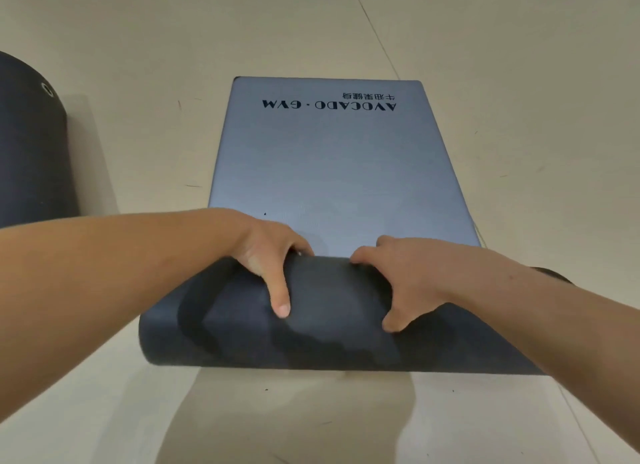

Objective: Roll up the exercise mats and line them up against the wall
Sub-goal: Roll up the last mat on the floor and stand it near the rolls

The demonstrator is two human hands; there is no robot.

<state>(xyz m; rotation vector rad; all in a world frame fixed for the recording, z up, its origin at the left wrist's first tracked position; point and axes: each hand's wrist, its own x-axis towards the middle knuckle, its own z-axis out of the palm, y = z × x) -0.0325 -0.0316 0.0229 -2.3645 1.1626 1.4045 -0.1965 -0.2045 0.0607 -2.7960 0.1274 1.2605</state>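
Observation:
A blue-grey exercise mat (329, 166) lies flat on the floor ahead of me, printed with "AVOCADO · GYM" at its far end. Its near end is wound into a thick dark roll (325, 328) lying across the view. My left hand (268, 259) grips the top of the roll left of centre, thumb toward me and fingers curled over the far side. My right hand (398, 276) grips the roll right of centre in the same way. A dark strap runs around the roll near its left end.
A second rolled dark mat (31, 145) stands at the left edge of the view. Pale floor tiles (138, 65) surround the mat on all sides. My shadow falls on the floor in front of the roll.

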